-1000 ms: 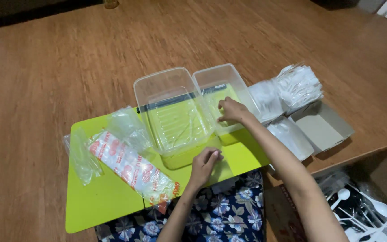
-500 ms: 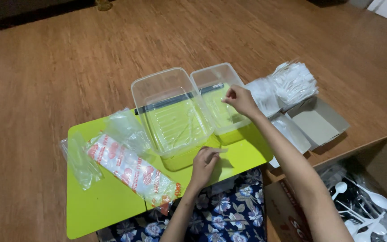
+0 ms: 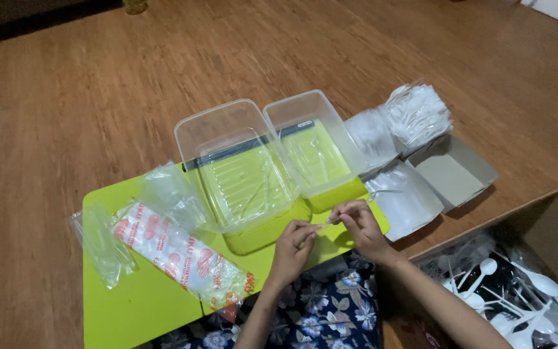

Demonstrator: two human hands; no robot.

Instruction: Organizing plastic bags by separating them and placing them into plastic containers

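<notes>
My left hand [image 3: 294, 247] and my right hand [image 3: 356, 224] meet over the front edge of a lime-green board [image 3: 143, 310] on my lap. Between the fingertips of both hands is a thin clear plastic utensil [image 3: 350, 207], its far end pointing toward the right container. Just beyond the hands stand two clear plastic containers: a larger one [image 3: 237, 171] on the left and a smaller one [image 3: 314, 145] on the right, each with clear pieces inside.
A red-and-white printed plastic pack [image 3: 182, 258] and loose clear bags [image 3: 98, 242] lie on the board's left. Bundles of white plastic items [image 3: 414, 113] and a grey cardboard tray [image 3: 453, 171] sit to the right. A cardboard box with white spoons [image 3: 511, 284] stands at lower right. Wooden floor surrounds everything.
My right hand has drawn back from the smaller container toward my body and now meets the left hand, with the clear utensil held between them.
</notes>
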